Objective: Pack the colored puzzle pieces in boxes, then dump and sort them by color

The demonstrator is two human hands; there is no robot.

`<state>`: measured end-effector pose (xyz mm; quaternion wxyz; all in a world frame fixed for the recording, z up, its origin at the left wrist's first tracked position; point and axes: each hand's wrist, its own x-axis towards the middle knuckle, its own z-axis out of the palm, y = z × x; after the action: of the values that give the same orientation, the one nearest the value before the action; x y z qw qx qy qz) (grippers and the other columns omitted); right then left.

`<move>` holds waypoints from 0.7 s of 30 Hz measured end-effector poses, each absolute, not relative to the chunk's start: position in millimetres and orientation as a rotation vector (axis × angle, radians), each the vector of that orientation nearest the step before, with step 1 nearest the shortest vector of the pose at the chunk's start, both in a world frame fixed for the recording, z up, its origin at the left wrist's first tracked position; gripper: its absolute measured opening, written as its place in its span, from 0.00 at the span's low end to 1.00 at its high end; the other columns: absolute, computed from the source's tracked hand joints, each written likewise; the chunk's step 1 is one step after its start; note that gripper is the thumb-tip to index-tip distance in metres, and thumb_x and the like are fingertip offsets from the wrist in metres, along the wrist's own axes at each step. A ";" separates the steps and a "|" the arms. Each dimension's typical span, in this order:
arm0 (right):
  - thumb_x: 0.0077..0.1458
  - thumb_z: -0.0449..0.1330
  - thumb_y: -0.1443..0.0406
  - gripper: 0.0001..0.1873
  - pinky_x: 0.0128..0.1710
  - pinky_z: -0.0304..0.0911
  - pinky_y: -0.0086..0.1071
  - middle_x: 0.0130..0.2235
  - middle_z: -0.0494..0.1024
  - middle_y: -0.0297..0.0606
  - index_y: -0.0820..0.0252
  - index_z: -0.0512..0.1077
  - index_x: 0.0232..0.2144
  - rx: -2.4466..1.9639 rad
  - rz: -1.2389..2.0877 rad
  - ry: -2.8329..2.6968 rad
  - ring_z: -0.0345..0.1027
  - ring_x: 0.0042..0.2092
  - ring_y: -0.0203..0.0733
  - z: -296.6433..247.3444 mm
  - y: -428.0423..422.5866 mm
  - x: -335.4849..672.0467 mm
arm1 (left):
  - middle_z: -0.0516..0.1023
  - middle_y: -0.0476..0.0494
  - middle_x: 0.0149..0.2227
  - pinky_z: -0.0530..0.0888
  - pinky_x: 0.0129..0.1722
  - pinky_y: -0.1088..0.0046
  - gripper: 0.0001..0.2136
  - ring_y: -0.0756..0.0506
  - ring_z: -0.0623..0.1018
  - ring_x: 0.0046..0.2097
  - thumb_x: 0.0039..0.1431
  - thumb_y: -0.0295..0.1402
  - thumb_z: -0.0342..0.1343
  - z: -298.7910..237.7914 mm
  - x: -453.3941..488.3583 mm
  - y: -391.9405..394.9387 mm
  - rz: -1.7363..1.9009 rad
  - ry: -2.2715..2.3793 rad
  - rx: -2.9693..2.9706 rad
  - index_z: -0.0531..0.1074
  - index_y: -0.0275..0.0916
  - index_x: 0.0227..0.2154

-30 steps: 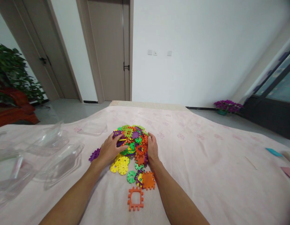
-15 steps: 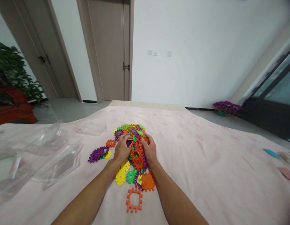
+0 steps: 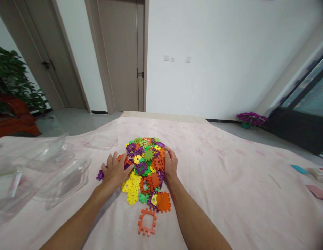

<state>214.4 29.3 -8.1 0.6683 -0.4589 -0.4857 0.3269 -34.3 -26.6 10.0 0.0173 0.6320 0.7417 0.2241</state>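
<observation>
A heap of plastic interlocking building pieces (image 3: 148,155) in orange, purple, green and yellow lies on the pink cloth. My left hand (image 3: 114,172) is open at the heap's left side, fingers spread over purple and orange pieces that it partly hides. Along the right edge, my right hand (image 3: 171,162) rests against the pieces with its fingers loosely extended and nothing held. Yellow round pieces (image 3: 132,195) lie at the near left of the heap. Closest to me is a separate orange square frame piece (image 3: 147,222).
Clear plastic containers (image 3: 64,178) stand on the left of the cloth-covered table (image 3: 218,194). At the far right lie a blue item (image 3: 299,169), a pink item (image 3: 317,192) and a whitish box (image 3: 319,173). A thin pale stick (image 3: 275,181) lies nearer the middle.
My left hand has moved left and toward me, its fingers spreading. My right hand has shifted slightly right. Pieces that were bunched between the hands now lie spread across the heap.
</observation>
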 end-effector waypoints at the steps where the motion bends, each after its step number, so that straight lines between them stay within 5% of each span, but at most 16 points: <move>1: 0.61 0.53 0.56 0.20 0.63 0.57 0.46 0.54 0.79 0.42 0.57 0.78 0.48 -1.114 0.677 -1.114 0.68 0.58 0.49 -10.0 31.2 216.0 | 0.56 0.27 0.71 0.51 0.62 0.30 0.30 0.23 0.52 0.71 0.62 0.52 0.52 7.0 -37.9 -30.3 0.598 2.375 1.930 0.66 0.45 0.63; 7: 0.61 0.53 0.56 0.19 0.64 0.56 0.45 0.53 0.79 0.41 0.54 0.78 0.46 -1.271 0.585 -1.377 0.68 0.57 0.48 -9.4 31.6 213.5 | 0.67 0.30 0.65 0.60 0.61 0.39 0.28 0.29 0.66 0.64 0.67 0.51 0.45 10.5 -28.0 -31.4 0.534 2.321 1.927 0.67 0.42 0.63; 13: 0.62 0.54 0.51 0.22 0.65 0.56 0.44 0.55 0.78 0.42 0.56 0.78 0.48 -1.064 0.721 -1.358 0.67 0.59 0.48 -4.2 26.6 210.1 | 0.62 0.37 0.69 0.58 0.69 0.56 0.27 0.40 0.62 0.69 0.68 0.44 0.48 26.8 4.3 -22.2 0.973 1.647 2.122 0.61 0.42 0.68; 17: 0.63 0.51 0.49 0.27 0.67 0.53 0.46 0.56 0.77 0.47 0.61 0.78 0.48 -1.092 0.683 -1.287 0.66 0.60 0.49 -5.5 29.6 214.8 | 0.54 0.38 0.73 0.49 0.69 0.41 0.34 0.31 0.50 0.73 0.62 0.53 0.56 37.9 13.7 -50.5 0.839 1.439 2.300 0.61 0.50 0.69; 21: 0.62 0.52 0.48 0.26 0.67 0.54 0.46 0.55 0.77 0.45 0.58 0.80 0.46 -1.100 0.706 -1.289 0.66 0.60 0.49 -6.1 31.4 214.8 | 0.50 0.36 0.74 0.44 0.65 0.29 0.51 0.21 0.49 0.72 0.37 0.61 0.69 34.0 23.2 -97.4 0.546 1.096 2.581 0.61 0.58 0.68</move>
<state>214.8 31.4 -6.1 0.6075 -0.4759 -0.5579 0.3053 23.2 -97.4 34.0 0.1417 0.8943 0.3799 0.1891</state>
